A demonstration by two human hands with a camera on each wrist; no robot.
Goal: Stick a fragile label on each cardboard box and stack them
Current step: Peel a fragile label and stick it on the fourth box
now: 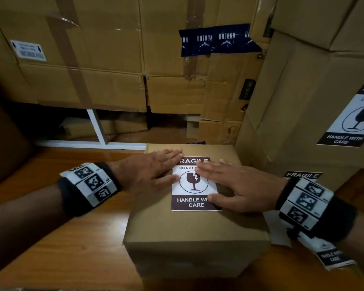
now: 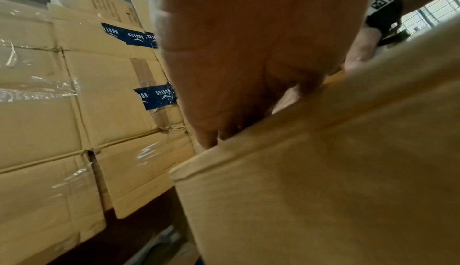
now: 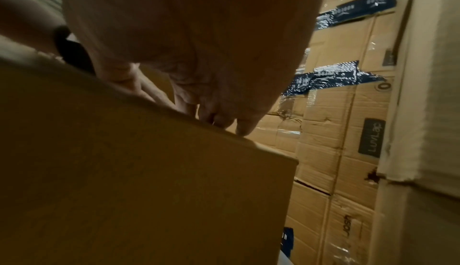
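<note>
1. Far left: wall of big taped cartons (image 1: 82, 49) behind the wooden floor (image 1: 51, 238). Not part of the job as far as the views show.
2. Left hand (image 1: 147, 171): flat, fingers straight and together, pressing on the top of the small box (image 1: 189, 227); fingertips at the label's far-left corner, thumb on its left edge. Holds nothing.
3. Centre: fragile label (image 1: 192, 185) lies flat on the small box top, middle to far half, looks square to the edges. Box sits on the floor, near centre.
4. Right hand (image 1: 235, 185): also flat, fingers spread, pressing the label's right side; thumb on the lower right corner. Holds nothing.
5. Right: a stack of labelled boxes (image 1: 324, 101) stands just beside the small box; loose label sheets (image 1: 332, 257) lie on the floor under the right wrist.
6. Judged step: smoothing the label down; stacking not yet done for this box.
7. Risks:
   - Near edge of the label has no hand on it; weak adhesion there could let it lift or curl.
   - Uneven sliding could trap a crease or bubble.
   - The right forearm hangs over the loose sheets; a drag could crumple or scatter them.
   - Careless lift could knock the neighbouring stack.
</note>
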